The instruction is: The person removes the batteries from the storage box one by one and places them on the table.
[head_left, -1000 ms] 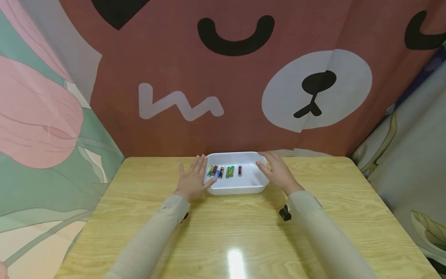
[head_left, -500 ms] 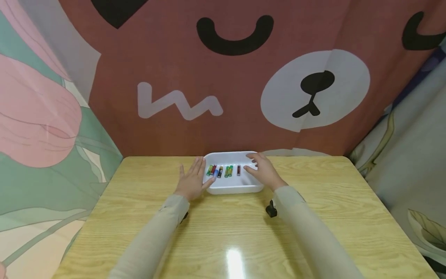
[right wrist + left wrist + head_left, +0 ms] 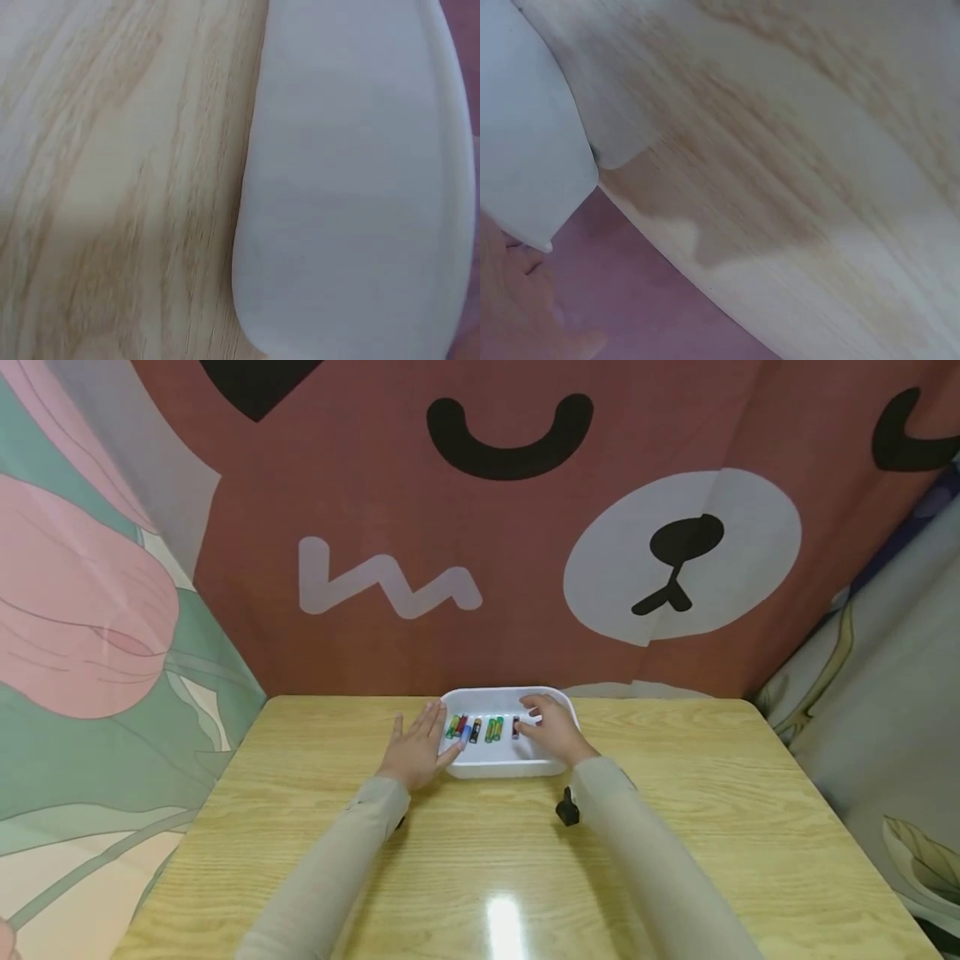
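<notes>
A white plastic tray (image 3: 506, 769) stands at the table's far edge with several batteries lying in it. My left hand (image 3: 414, 753) rests against the tray's left rim, its fingers straight. Over the tray's right part is my right hand (image 3: 561, 733), fingers bent with a gap to the thumb. Its thumb tip is beside a dark red battery (image 3: 515, 723); whether they touch, I cannot tell. Left of that lie a green-yellow pair of batteries (image 3: 493, 730), a black battery (image 3: 476, 731), a blue battery (image 3: 466, 734), a red battery (image 3: 461, 724) and a green-yellow battery (image 3: 453, 727).
The wooden table (image 3: 480, 843) extends toward me. A curtain (image 3: 420, 652) with a bear print hangs right behind the tray. In the right wrist view the tray's outer wall (image 3: 345, 180) fills much of the frame.
My right hand has moved left from the tray's right rim to over the tray, up to the dark red battery. The left hand stays at the left rim.
</notes>
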`<state>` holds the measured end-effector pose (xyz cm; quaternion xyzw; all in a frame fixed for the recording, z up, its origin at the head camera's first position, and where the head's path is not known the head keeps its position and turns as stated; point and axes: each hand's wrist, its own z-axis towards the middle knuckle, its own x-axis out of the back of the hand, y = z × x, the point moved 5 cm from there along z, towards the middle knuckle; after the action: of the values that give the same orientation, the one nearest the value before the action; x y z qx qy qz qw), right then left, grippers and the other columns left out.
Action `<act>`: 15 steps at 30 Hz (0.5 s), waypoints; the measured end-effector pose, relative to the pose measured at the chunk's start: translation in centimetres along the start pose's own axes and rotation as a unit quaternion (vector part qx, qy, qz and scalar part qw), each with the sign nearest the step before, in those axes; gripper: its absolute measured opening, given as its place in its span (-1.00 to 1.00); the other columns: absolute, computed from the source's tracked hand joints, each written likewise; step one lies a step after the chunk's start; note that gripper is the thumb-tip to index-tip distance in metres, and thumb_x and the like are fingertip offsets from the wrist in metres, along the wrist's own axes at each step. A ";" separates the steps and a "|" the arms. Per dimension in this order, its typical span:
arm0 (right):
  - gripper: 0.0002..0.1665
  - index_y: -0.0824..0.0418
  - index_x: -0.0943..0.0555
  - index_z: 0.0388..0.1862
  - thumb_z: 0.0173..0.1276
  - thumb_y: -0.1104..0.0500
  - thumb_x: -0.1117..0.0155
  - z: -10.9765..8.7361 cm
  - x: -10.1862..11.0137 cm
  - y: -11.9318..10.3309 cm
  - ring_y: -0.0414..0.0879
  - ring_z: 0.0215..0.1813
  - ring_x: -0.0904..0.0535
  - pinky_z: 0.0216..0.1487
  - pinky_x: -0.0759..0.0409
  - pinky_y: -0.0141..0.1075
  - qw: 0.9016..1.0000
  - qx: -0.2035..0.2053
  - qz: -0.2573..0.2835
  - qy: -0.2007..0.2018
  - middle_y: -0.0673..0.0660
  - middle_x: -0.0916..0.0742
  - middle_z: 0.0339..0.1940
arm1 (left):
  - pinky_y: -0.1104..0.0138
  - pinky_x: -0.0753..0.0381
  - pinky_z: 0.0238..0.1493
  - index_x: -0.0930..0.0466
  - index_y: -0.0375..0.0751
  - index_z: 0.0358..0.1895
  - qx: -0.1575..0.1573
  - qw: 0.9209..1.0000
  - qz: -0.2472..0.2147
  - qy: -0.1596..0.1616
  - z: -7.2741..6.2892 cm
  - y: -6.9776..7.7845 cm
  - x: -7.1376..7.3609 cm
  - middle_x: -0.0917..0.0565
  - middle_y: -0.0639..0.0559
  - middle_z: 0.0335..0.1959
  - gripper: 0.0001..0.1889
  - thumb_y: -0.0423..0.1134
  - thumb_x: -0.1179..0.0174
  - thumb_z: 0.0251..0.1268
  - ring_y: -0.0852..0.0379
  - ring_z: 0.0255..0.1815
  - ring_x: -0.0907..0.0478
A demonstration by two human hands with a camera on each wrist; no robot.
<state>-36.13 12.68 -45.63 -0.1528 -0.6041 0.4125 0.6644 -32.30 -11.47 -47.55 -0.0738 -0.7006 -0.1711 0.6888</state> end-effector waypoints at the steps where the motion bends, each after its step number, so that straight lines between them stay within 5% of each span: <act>1: -0.42 0.50 -0.49 0.29 0.33 0.31 -0.39 0.1 -0.2 0.0 0.28 0.13 -0.62 0.14 -0.66 0.01 1.000 -0.005 -0.003 -0.002 0.44 -0.62 0.18 | -0.25 0.21 0.57 0.18 -0.22 0.65 0.000 1.000 0.002 -0.001 0.0 -0.1 0.0 0.12 -0.07 0.67 -0.10 0.36 0.26 0.54 0.01 0.67 0.22; 15: -0.35 0.52 -0.48 0.29 0.26 0.33 -0.44 1.5 -1.7 1.2 0.28 0.15 -0.61 0.22 -0.59 0.03 0.996 -0.046 -0.052 -0.060 0.43 -0.64 0.17 | -0.20 0.08 0.57 0.09 -0.27 0.64 -0.007 1.000 -0.005 0.020 0.0 0.0 -0.2 0.04 -0.12 0.66 -0.15 0.26 0.18 0.57 -0.05 0.67 0.14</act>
<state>-37.84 11.72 -47.28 -0.1269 -0.6683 0.3579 0.6397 -32.33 -11.43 -47.77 -0.0718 -0.6857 -0.1813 0.7012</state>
